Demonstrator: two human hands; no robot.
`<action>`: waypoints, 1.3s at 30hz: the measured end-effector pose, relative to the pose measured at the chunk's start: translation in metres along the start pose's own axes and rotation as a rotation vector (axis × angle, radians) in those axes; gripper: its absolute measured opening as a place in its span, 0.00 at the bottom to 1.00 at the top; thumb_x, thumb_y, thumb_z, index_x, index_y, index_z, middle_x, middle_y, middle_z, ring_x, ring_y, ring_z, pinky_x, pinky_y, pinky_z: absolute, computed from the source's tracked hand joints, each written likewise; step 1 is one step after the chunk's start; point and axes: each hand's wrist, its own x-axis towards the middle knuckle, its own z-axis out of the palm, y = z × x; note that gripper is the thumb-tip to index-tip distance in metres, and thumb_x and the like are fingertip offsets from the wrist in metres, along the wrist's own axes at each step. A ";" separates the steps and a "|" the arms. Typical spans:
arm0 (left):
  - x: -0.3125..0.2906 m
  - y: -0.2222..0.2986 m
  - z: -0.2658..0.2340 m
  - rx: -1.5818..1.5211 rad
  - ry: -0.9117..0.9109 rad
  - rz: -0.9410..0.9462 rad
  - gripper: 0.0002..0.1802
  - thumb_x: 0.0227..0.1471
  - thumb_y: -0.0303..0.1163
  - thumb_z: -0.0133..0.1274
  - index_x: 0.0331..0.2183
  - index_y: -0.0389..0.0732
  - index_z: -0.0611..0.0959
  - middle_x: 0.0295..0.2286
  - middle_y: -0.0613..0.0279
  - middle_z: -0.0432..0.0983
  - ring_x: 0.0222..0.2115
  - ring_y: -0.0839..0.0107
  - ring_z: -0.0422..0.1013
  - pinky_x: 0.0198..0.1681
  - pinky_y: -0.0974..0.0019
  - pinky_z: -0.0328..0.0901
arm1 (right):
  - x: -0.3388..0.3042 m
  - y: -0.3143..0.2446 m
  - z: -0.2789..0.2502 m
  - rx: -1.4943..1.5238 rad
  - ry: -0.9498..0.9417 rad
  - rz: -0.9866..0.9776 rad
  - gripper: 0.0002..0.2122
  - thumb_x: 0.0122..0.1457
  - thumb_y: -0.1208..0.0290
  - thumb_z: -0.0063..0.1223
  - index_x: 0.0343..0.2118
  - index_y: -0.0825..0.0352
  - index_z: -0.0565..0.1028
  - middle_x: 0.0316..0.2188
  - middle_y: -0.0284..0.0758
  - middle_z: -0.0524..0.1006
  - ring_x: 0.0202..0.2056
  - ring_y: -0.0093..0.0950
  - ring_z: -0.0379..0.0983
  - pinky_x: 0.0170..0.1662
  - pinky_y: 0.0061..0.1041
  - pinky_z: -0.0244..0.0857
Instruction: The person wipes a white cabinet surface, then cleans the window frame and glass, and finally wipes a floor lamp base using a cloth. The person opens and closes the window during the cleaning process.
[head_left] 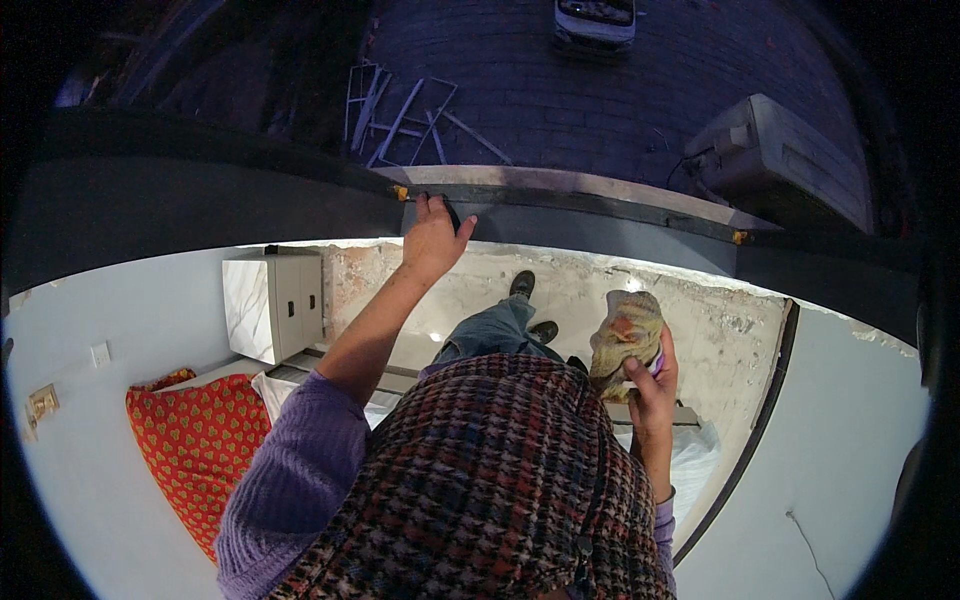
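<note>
My left hand (pixel 434 245) lies against the dark grey window frame (pixel 560 222), its fingers reaching toward the outer edge and its thumb spread to the side. Beside those fingers is a small dark piece, too unclear to name. A small orange-yellow fitting (pixel 401 192) sits on the frame just left of the fingertips. Lower on the right, my right hand (pixel 655 392) is closed around a crumpled, stained yellow-grey rag (pixel 627 335), held in front of my body and apart from the frame. Something purple and white shows between the rag and my fingers.
Outside the window are a car (pixel 595 22), white metal frames (pixel 405 120) and an air-conditioner unit (pixel 785 155). Indoors, a marble-patterned cabinet (pixel 250 305) and red patterned bedding (pixel 200 440) stand at left. A cable (pixel 810 550) hangs on the right wall.
</note>
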 end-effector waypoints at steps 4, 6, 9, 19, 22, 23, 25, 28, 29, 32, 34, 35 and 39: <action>0.001 0.013 -0.019 0.141 -0.130 -0.151 0.43 0.55 0.57 0.53 0.51 0.24 0.65 0.56 0.16 0.56 0.40 0.35 0.76 0.40 0.51 0.75 | 0.003 -0.001 0.000 -0.013 -0.014 -0.027 0.35 0.53 0.83 0.58 0.66 0.72 0.58 0.57 0.40 0.70 0.57 0.31 0.67 0.61 0.31 0.61; 0.009 0.007 -0.025 0.221 -0.209 -0.179 0.44 0.56 0.59 0.51 0.51 0.23 0.65 0.55 0.16 0.56 0.40 0.36 0.76 0.40 0.51 0.75 | 0.002 -0.003 0.002 -0.024 -0.011 -0.024 0.35 0.53 0.82 0.58 0.66 0.72 0.58 0.57 0.40 0.70 0.57 0.30 0.68 0.60 0.30 0.62; 0.014 0.010 -0.027 0.257 -0.237 -0.177 0.45 0.56 0.62 0.48 0.50 0.24 0.66 0.55 0.17 0.57 0.42 0.39 0.77 0.42 0.52 0.74 | 0.000 -0.004 0.003 -0.030 -0.003 -0.006 0.35 0.53 0.82 0.58 0.66 0.72 0.58 0.57 0.39 0.71 0.55 0.29 0.69 0.58 0.30 0.64; -0.002 0.025 -0.001 -0.424 0.017 0.011 0.29 0.55 0.40 0.58 0.50 0.29 0.72 0.50 0.36 0.69 0.44 0.40 0.74 0.46 0.53 0.71 | -0.006 -0.005 0.010 -0.040 0.007 0.004 0.35 0.53 0.81 0.59 0.65 0.71 0.59 0.55 0.38 0.72 0.54 0.28 0.70 0.57 0.28 0.65; -0.011 0.029 -0.007 -0.451 0.215 0.043 0.19 0.53 0.27 0.57 0.49 0.41 0.78 0.39 0.48 0.75 0.41 0.47 0.74 0.43 0.55 0.70 | -0.007 -0.004 0.011 -0.036 -0.003 -0.013 0.34 0.53 0.81 0.59 0.65 0.71 0.59 0.54 0.37 0.72 0.54 0.28 0.70 0.56 0.27 0.65; -0.010 0.020 -0.006 -0.427 0.231 0.063 0.17 0.53 0.27 0.57 0.47 0.41 0.79 0.37 0.49 0.76 0.39 0.49 0.74 0.41 0.56 0.70 | -0.008 -0.003 0.010 -0.031 -0.004 -0.019 0.34 0.53 0.81 0.59 0.65 0.71 0.59 0.54 0.37 0.72 0.53 0.28 0.70 0.56 0.27 0.65; -0.005 0.001 -0.013 -0.377 0.266 0.100 0.13 0.53 0.26 0.57 0.43 0.41 0.81 0.33 0.52 0.76 0.36 0.53 0.75 0.39 0.57 0.70 | -0.009 -0.002 0.011 -0.035 -0.011 -0.019 0.34 0.54 0.82 0.58 0.65 0.71 0.59 0.55 0.37 0.72 0.54 0.28 0.70 0.57 0.27 0.65; -0.003 -0.002 -0.021 -0.428 0.204 0.011 0.08 0.54 0.29 0.58 0.38 0.41 0.83 0.30 0.57 0.76 0.31 0.57 0.74 0.34 0.57 0.69 | -0.011 -0.002 0.012 -0.029 -0.026 -0.011 0.34 0.54 0.84 0.57 0.65 0.70 0.59 0.55 0.38 0.72 0.55 0.29 0.69 0.58 0.28 0.64; -0.001 -0.004 -0.024 -0.413 0.167 0.008 0.09 0.54 0.31 0.58 0.38 0.41 0.83 0.30 0.58 0.76 0.31 0.56 0.74 0.34 0.57 0.69 | -0.011 -0.003 0.012 -0.025 -0.031 -0.007 0.34 0.54 0.84 0.57 0.65 0.70 0.59 0.56 0.38 0.71 0.56 0.29 0.69 0.58 0.28 0.63; 0.002 -0.002 -0.018 -0.146 0.188 0.117 0.17 0.58 0.43 0.55 0.43 0.41 0.82 0.40 0.58 0.74 0.33 0.55 0.77 0.36 0.56 0.72 | -0.012 -0.004 0.016 -0.019 -0.054 -0.028 0.35 0.53 0.87 0.55 0.66 0.70 0.59 0.58 0.39 0.70 0.58 0.29 0.67 0.60 0.29 0.61; 0.006 0.015 -0.026 0.014 0.028 0.056 0.26 0.59 0.51 0.52 0.50 0.42 0.80 0.51 0.53 0.70 0.41 0.51 0.76 0.41 0.53 0.73 | -0.013 -0.005 0.017 -0.016 -0.059 -0.021 0.35 0.53 0.87 0.55 0.66 0.70 0.58 0.58 0.39 0.69 0.58 0.29 0.66 0.61 0.29 0.60; 0.008 0.022 -0.028 0.038 0.002 0.056 0.27 0.59 0.51 0.52 0.52 0.42 0.78 0.51 0.53 0.70 0.42 0.51 0.76 0.41 0.52 0.73 | -0.013 -0.006 0.017 -0.013 -0.060 -0.017 0.35 0.53 0.88 0.55 0.66 0.70 0.58 0.59 0.39 0.69 0.59 0.30 0.66 0.61 0.29 0.60; 0.013 0.030 -0.024 0.116 -0.080 0.078 0.32 0.59 0.54 0.50 0.56 0.43 0.73 0.52 0.53 0.69 0.43 0.50 0.76 0.41 0.50 0.73 | -0.021 -0.006 0.019 -0.017 -0.023 -0.033 0.36 0.53 0.88 0.55 0.66 0.70 0.57 0.59 0.39 0.68 0.58 0.30 0.66 0.61 0.29 0.60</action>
